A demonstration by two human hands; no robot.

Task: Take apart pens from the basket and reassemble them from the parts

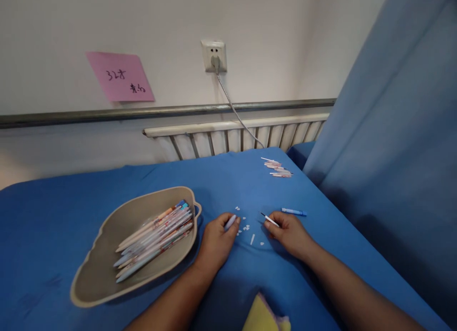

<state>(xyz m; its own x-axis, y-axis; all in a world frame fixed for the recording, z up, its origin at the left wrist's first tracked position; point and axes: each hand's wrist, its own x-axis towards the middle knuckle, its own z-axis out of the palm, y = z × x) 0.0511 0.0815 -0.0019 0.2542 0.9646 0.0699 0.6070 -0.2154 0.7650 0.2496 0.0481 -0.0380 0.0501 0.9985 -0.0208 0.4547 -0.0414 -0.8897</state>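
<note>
My left hand (217,238) is closed around a pale pen barrel (230,222), whose rounded end shows past the thumb. Between the thumb and fingers of my right hand (291,231) is a thin white pen refill (270,220), its dark tip pointing up and left, apart from the barrel. Just beyond the right hand lies a blue pen part (293,212). Several small white bits (246,228) are scattered on the cloth between the hands, along with a short white tapered piece (253,239).
A beige basin (96,274) with several pens (157,240) stands to the left. Thin sticks like refills (277,168) lie at the far right of the blue cloth (221,178). Yellow material (262,316) is at the near edge. A blue curtain (400,107) hangs at right.
</note>
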